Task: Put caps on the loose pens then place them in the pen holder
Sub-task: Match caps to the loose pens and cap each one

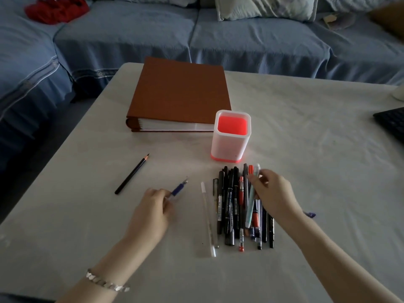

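Left hand [153,206] grips a blue pen [178,189] by its lower barrel. The pen has no cap, its bare tip points up and away to the right, and it is lifted just off the bench [317,171]. Bracelet [107,281] on the left wrist.

Right hand [273,193] is over the far right part of the pen pile [231,211], fingers curled and pinching a pale green pen [249,213] near its top end. The lower end of that pen slants down across the pile. There is some motion blur here.

The pile is mostly black pens with a few red ones, lying roughly parallel on the bench just in front of the pen holder [227,145]. The holder is white with a red inside, stands upright, and has no pens in it.

A clear white pen [207,217] lies just left of the pile. A black pencil [132,173] lies well apart to the left.

A small purple piece [310,214] lies on the bench beside the right wrist; cannot tell what it is.

A brown binder [181,95] lies flat behind the holder. A keyboard corner [391,123] shows at the right edge. A blue sofa [131,33] stands behind, with a red cloth [55,9] on it.
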### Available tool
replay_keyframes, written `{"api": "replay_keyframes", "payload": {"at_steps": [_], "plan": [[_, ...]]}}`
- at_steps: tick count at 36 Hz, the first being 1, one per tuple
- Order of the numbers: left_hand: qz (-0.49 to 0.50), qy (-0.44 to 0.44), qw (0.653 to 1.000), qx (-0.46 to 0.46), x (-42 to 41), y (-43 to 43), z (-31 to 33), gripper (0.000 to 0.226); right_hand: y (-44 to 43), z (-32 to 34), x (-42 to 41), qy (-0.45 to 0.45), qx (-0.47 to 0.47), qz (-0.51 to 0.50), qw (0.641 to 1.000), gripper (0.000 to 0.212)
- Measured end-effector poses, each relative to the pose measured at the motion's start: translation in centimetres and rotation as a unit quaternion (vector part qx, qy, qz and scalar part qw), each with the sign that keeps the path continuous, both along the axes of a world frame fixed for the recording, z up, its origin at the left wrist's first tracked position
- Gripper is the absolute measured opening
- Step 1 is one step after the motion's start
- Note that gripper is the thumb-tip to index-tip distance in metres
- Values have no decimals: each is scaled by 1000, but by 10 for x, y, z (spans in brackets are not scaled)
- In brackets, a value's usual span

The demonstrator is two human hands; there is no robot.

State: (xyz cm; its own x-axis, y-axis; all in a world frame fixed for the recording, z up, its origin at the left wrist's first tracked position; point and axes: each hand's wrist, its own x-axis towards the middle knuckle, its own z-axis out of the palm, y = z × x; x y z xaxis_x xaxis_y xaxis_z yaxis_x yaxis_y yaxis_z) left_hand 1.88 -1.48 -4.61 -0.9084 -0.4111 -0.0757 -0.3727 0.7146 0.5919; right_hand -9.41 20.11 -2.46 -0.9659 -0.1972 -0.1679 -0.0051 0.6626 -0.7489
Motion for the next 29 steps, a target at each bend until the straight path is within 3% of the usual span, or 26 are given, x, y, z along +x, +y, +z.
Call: {"api": "replay_keyframes", "payload": {"at_steps": [3, 10, 16, 20, 24, 29], "plan": [[-4, 45, 998, 50, 0, 13, 5, 15, 3, -2, 3, 20, 19, -20, 999, 34], [-66, 61, 988, 122, -2, 31, 20, 8, 57, -10, 2, 88, 151, -32, 984, 22], [-88, 68, 981, 160, -4, 42, 26, 9, 99, -16, 2, 14, 274, -3, 962, 24], [-107, 53, 978, 173, -3, 48, 31, 9, 106, -20, 6, 4, 260, 0, 966, 16], [-122, 53, 975, 176, -1, 51, 36, 9, 101, -16, 11, 52, 249, 22, 967, 19], [-132, 59, 972, 184, 0, 52, 41, 11, 73, 4, 24, 44, 35, 44, 997, 17]]}}
